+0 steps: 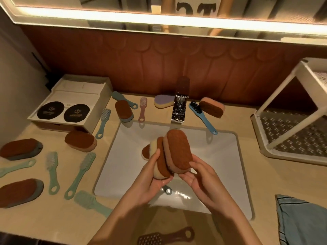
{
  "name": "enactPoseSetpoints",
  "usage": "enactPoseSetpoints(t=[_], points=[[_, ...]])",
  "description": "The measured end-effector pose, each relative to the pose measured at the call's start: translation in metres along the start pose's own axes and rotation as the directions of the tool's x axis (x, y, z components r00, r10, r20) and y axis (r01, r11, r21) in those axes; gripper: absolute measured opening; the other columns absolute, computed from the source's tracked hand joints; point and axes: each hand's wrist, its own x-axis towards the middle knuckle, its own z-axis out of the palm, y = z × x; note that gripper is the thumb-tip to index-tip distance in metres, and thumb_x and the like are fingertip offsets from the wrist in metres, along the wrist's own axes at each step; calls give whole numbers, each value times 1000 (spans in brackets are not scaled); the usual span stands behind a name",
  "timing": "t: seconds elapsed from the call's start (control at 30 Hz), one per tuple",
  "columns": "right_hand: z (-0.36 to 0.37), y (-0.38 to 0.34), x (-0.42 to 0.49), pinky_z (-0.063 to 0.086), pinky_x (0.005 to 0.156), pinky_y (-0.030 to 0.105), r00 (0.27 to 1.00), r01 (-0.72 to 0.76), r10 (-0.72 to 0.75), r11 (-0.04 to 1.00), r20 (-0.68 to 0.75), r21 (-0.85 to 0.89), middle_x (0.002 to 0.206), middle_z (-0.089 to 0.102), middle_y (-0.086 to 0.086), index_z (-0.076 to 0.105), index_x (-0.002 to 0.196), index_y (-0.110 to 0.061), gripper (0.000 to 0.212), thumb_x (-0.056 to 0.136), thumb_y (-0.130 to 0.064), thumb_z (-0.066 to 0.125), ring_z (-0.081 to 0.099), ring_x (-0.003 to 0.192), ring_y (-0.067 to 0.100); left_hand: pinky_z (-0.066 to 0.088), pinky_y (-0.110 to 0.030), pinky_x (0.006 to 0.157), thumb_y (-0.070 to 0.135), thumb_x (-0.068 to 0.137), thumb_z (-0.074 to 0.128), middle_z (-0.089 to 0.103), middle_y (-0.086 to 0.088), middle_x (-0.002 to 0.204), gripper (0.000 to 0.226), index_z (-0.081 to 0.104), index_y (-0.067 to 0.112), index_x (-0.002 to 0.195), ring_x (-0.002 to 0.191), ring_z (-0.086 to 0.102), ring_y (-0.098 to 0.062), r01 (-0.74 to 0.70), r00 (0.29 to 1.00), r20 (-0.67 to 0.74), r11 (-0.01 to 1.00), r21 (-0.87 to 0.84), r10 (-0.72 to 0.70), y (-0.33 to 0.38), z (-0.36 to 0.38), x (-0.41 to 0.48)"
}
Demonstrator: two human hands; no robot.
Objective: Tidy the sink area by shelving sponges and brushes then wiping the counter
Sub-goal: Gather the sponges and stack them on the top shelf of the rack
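Note:
Over the white sink (pixel 221 156) I hold a stack of oval sponges. My left hand (pixel 150 177) grips a cream sponge with a brown scrub face (pixel 159 156) from below. My right hand (pixel 196 175) cups the lower end of a pink sponge with a brown scrub face (pixel 179 151), which leans against the cream one. More sponges lie on the beige counter: a purple-topped one (pixel 163 100), a pink one (pixel 213 106) and several brown-faced ones on the left (pixel 20 149). Brushes lie scattered: a blue one (pixel 201 114), a pink one (pixel 143 107), several mint ones (pixel 81 174).
A white two-tier shelf rack (pixel 276 133) stands at the right. A blue cloth (pixel 304 221) lies on the counter at the lower right. The chrome faucet (pixel 179 108) stands behind the sink. A white box with black discs (pixel 70 105) sits back left. A dark brush (pixel 164 236) lies on the near edge.

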Motion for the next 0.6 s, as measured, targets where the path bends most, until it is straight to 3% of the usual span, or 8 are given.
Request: enactPoseSetpoints(t=[0.13,0.37,0.5,0.6], points=[[11,3,-6,58,73,26,1000,-10,9,999,27,38,112,68,14,60,120,-12,36,95,-1,37,69,93,22,43,-38,99,45,80,50,63,-16,123,49,57,18,121,118,55,-28,9,998,58,1000,-11,-8,0,6,-8],[19,7,-7,55,66,26,1000,-5,3,996,-20,-85,92,70,6,63,116,-12,36,94,-2,37,62,83,16,41,-45,101,42,80,50,66,-21,115,42,64,13,107,114,57,-33,-7,997,75,998,-57,11,4,9,-13],[27,3,-7,52,63,25,1000,3,-2,987,8,-159,81,70,2,63,108,-6,36,95,0,30,62,74,9,44,-42,98,40,79,52,63,-21,121,51,57,12,121,116,56,-32,-13,993,118,1000,-19,16,10,9,-18],[34,7,-6,46,62,24,998,15,-34,943,-53,-331,73,65,-7,65,92,-15,38,95,-3,30,55,70,6,48,-43,94,41,77,55,63,-20,121,56,53,14,126,115,58,-32,-21,991,135,1000,1,21,16,7,-21]])
